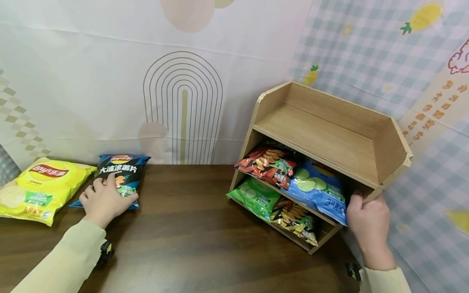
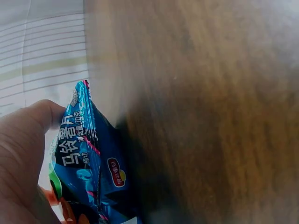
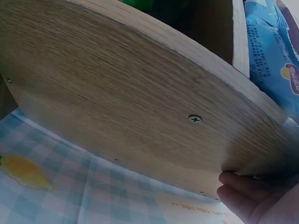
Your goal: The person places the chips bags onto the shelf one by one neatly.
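Observation:
My left hand (image 1: 106,201) lies over a black and blue bag of potato chips (image 1: 122,171) on the table, fingers spread across its front. In the left wrist view the thumb (image 2: 28,126) touches the bag's face beside its crimped seam. A yellow bag of chips (image 1: 47,187) lies just left of it. At the right, my right hand (image 1: 370,224) grips the side of a wooden shelf (image 1: 318,122), thumb at the front edge. Fingers (image 3: 243,186) press on the outer side panel in the right wrist view; some are hidden.
Red (image 1: 267,162) and blue (image 1: 316,185) chip bags lie in the shelf's middle tier, the blue one jutting out. Green (image 1: 256,195) and dark gold (image 1: 293,217) bags fill the bottom tier. Patterned cloth (image 1: 249,49) hangs behind the brown table (image 1: 190,236).

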Demonstrator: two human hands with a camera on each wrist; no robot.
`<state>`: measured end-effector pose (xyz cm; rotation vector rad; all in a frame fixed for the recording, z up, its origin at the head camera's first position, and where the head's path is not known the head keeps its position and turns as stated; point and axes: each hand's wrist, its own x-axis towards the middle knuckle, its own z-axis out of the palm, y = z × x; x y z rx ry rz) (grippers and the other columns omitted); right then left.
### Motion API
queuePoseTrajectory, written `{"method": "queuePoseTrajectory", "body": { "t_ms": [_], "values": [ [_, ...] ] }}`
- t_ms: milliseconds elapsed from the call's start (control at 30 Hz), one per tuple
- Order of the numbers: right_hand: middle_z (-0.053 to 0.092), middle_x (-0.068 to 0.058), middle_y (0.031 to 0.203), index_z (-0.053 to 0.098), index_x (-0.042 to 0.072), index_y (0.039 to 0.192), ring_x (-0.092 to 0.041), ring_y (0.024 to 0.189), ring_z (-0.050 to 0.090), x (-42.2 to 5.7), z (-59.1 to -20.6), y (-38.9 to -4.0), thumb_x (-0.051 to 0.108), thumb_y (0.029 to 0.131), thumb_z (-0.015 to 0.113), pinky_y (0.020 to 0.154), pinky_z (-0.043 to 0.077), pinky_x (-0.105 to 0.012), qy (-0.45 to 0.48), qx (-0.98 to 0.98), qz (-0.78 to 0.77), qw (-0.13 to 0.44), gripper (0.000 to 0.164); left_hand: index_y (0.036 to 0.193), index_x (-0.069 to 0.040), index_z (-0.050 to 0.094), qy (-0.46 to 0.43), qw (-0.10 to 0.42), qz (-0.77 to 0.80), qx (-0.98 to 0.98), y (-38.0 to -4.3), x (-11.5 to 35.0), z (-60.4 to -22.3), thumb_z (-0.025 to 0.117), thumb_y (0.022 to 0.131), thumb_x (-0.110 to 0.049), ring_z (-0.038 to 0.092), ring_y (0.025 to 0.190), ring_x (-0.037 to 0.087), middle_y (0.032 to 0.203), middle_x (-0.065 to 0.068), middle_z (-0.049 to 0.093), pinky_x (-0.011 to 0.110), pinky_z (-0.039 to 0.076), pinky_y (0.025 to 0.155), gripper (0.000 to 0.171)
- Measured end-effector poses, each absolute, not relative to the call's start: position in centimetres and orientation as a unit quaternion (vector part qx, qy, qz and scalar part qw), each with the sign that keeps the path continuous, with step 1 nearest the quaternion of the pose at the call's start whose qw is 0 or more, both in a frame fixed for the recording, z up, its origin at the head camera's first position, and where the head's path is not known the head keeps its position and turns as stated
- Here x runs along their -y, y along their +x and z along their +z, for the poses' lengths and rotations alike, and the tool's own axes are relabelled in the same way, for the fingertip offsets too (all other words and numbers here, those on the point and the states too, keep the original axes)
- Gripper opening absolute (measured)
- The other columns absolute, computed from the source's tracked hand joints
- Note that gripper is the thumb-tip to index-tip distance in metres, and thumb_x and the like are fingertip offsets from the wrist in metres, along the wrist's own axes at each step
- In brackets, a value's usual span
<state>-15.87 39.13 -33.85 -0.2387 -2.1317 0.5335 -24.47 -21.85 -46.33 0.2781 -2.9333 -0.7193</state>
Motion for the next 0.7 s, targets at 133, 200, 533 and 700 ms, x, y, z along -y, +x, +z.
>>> {"method": "queuePoseTrajectory", "body": {
  "t_ms": [133,200,533,700],
  "values": [
    [0.054,-0.039,0.09,0.05,-0.012,0.089,-0.064,0.086,0.047,-39.2,-33.8,-15.8,0.016,0.089,0.048,0.067,0.03,-0.068,-0.102,0.864,0.219,0.442,0.027,0.147,0.004,0.019,0.077,0.058,-0.235,0.967,-24.0,21.4,-46.4,0.067,0.077,-0.065,0.019,0.112,0.07,0.131,0.046,0.02,0.075,0.013,0.088,0.109],
    [0.054,-0.039,0.09,0.05,-0.012,0.089,-0.065,0.086,0.046,-39.3,-33.8,-15.9,0.016,0.089,0.048,0.067,0.03,-0.069,-0.103,0.864,0.218,0.441,0.028,0.147,0.004,0.02,0.068,0.059,-0.234,0.968,-23.7,21.1,-46.4,0.067,0.077,-0.064,0.02,0.112,0.069,0.131,0.045,0.021,0.075,0.014,0.088,0.108],
    [0.053,-0.04,0.09,0.05,-0.012,0.089,-0.066,0.086,0.046,-39.5,-33.8,-15.9,0.017,0.089,0.048,0.066,0.03,-0.069,-0.109,0.867,0.213,0.438,0.028,0.143,0.007,0.026,0.017,0.034,-0.2,0.979,-21.1,19.5,-45.8,0.066,0.077,-0.065,0.025,0.112,0.069,0.129,0.044,0.025,0.075,0.02,0.087,0.105],
    [0.053,-0.039,0.09,0.05,-0.011,0.088,-0.065,0.087,0.046,-39.6,-33.9,-15.9,0.016,0.089,0.048,0.067,0.029,-0.069,-0.104,0.867,0.21,0.439,0.028,0.143,0.006,0.027,-0.001,0.009,-0.187,0.982,-19.8,19.2,-45.2,0.065,0.076,-0.069,0.026,0.111,0.069,0.128,0.044,0.026,0.077,0.022,0.087,0.108]
  ]
}}
